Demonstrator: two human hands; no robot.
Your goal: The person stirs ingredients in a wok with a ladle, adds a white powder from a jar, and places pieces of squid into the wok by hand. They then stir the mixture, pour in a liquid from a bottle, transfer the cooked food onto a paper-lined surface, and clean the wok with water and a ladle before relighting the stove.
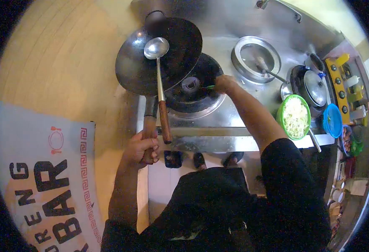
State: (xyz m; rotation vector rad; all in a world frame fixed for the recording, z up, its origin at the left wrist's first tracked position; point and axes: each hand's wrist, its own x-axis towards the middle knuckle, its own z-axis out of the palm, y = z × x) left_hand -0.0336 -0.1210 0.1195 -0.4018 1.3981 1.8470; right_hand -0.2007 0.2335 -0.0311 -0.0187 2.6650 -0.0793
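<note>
My left hand is closed round the wooden handle of a black wok, which hangs tilted over the left side of the stove. A steel ladle with a wooden grip lies across the wok, its grip end beside my left fingers. The gas burner is partly uncovered to the right of the wok. Close over the burner's right side, my right hand is closed on a small green object, whose tip points at the burner's centre. I cannot tell its kind.
A round steel pan with a long-handled utensil in it stands behind on the stove. To the right are a green bowl of shredded vegetable, a lidded pot, a blue basin and squeeze bottles. A printed banner hangs at left.
</note>
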